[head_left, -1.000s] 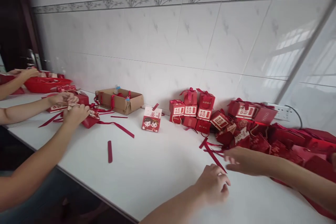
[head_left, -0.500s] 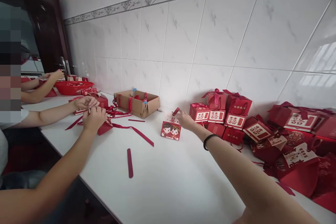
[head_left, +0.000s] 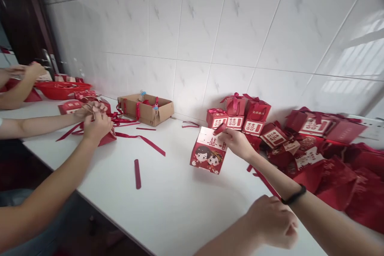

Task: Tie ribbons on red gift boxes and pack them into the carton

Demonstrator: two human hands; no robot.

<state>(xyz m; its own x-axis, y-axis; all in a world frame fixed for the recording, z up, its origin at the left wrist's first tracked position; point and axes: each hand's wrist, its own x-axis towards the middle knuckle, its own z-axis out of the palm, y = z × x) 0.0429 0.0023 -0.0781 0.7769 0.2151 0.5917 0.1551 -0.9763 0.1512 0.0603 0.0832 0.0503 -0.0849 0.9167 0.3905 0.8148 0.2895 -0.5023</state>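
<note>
Smooth paper box (head_left: 207, 158), matt cardboard carton (head_left: 147, 115) (wall tiles (head_left: 195, 28) glossy).

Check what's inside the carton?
Red ribbon shows inside the carton and over its front wall; a blue item at the back is too small to identify. The front wall hides the bottom and anything lying there.

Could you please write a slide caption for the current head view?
The right hand holds a printed box over a white table near stacked red boxes.

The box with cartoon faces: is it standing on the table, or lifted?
Lifted: the right hand grips the box near its top; a shadow shows below on the table.
</note>
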